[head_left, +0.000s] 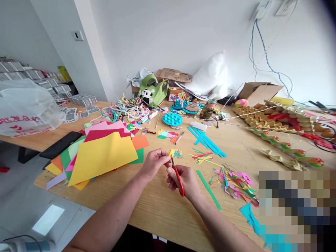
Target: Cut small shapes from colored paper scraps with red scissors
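In my right hand [183, 180] is a pair of scissors [179, 180] with red handles, its blades pointing up and away from me. My left hand [156, 161] pinches a small piece of yellow paper [171, 152] right at the scissor blades. Just beyond the blades lies a little pile of tiny cut paper bits [178, 153], blue, yellow and orange. Thin red, green and yellow paper strips [202, 156] lie to the right of it. A single green strip [209, 190] rests beside my right wrist.
Coloured paper sheets [105, 159] are stacked on the left by a black phone-like slab [61, 145]. Blue strips [207, 141], a white bottle [198, 126] and a blue dimpled disc [172, 119] lie ahead. Paper scraps [233, 182] and egg cartons [278, 119] spread to the right.
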